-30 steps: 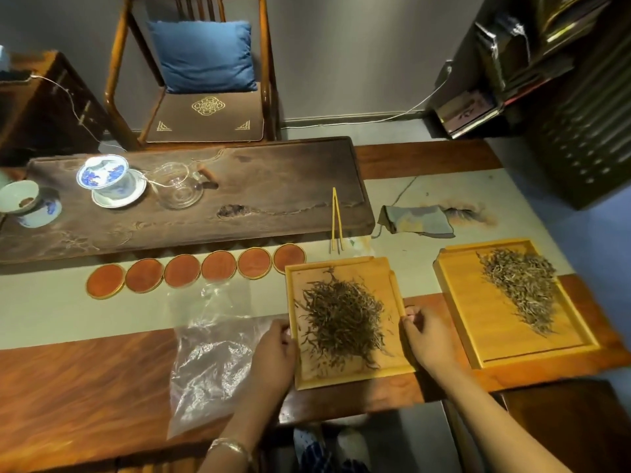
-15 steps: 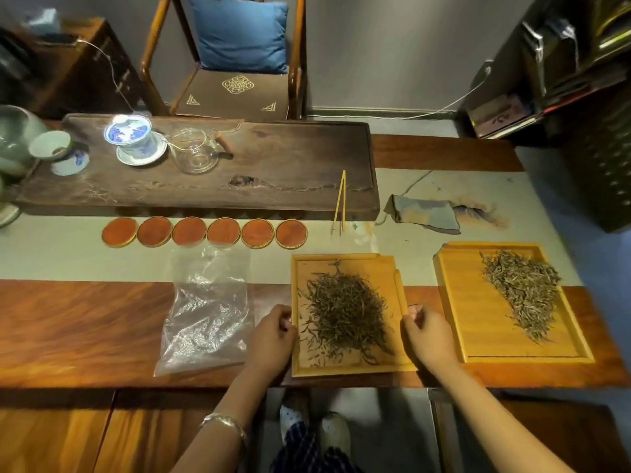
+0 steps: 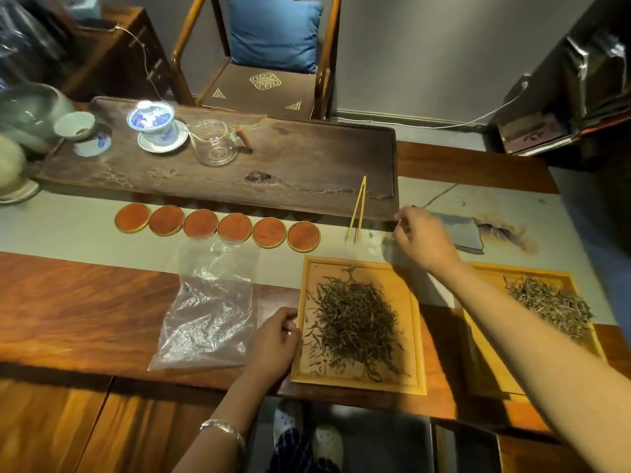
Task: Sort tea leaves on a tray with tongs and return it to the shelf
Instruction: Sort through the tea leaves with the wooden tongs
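A light wooden tray (image 3: pixel 419 322) lies at the table's near edge with a pile of dark tea leaves (image 3: pixel 353 320) spread on it. My left hand (image 3: pixel 275 341) grips the tray's left rim. Yellow tongs (image 3: pixel 356 209) lie beyond the tray, leaning on the edge of the dark tea board. My right hand (image 3: pixel 421 238) hovers just right of the tongs with fingers apart, holding nothing and not touching them. A second wooden tray (image 3: pixel 485 349) with paler tea leaves (image 3: pixel 549 305) sits on the right, partly hidden by my right forearm.
A clear plastic bag (image 3: pixel 210 308) lies left of the tray. Several round orange coasters (image 3: pixel 218 225) line up before the dark tea board (image 3: pixel 307 165), which carries a lidded cup (image 3: pixel 155 126) and glass pitcher (image 3: pixel 215 141). A grey cloth (image 3: pixel 461 230) lies right of my hand. A shelf (image 3: pixel 580 90) stands at far right.
My right hand has let go of the tray's right rim and reached forward to beside the tongs. My left hand stays on the left rim. The view shifted slightly.
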Available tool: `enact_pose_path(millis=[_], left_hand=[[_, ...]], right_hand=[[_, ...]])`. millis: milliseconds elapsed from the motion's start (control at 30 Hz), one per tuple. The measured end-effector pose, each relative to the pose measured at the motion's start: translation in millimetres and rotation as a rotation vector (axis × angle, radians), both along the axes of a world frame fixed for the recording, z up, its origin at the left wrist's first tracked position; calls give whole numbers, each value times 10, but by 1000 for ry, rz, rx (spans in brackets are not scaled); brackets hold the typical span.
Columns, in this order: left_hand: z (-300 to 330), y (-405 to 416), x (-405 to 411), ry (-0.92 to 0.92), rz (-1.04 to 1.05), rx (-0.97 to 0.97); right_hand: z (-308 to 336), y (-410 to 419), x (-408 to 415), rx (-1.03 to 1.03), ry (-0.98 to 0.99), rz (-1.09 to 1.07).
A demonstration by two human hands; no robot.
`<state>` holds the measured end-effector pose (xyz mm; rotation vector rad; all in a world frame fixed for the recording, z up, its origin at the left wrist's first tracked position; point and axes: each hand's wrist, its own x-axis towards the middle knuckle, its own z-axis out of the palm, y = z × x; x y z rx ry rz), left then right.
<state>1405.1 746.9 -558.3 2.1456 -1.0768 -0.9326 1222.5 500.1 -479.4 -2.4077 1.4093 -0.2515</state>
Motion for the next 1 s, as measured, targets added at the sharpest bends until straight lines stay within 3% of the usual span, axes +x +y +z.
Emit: enact_pose_path(millis=[133, 300, 500, 733, 867, 1000], left_hand=[[-5, 12, 18, 54, -3, -11], [-11, 10, 28, 139, 27, -19], [-55, 4, 31, 154, 40, -33], [-62, 20, -16, 106, 23, -47], [-71, 53, -34, 112, 46, -77], [-75, 96, -47, 141, 54, -116]], right_hand=[[-35, -413, 498, -156, 199, 303], [-192, -625, 750, -247, 417, 523], [-219, -707, 757, -375, 527, 614], [-149, -487, 525, -310, 355, 550], [-1, -186, 308, -139, 196, 419], [25, 393, -33, -112, 2, 222]])
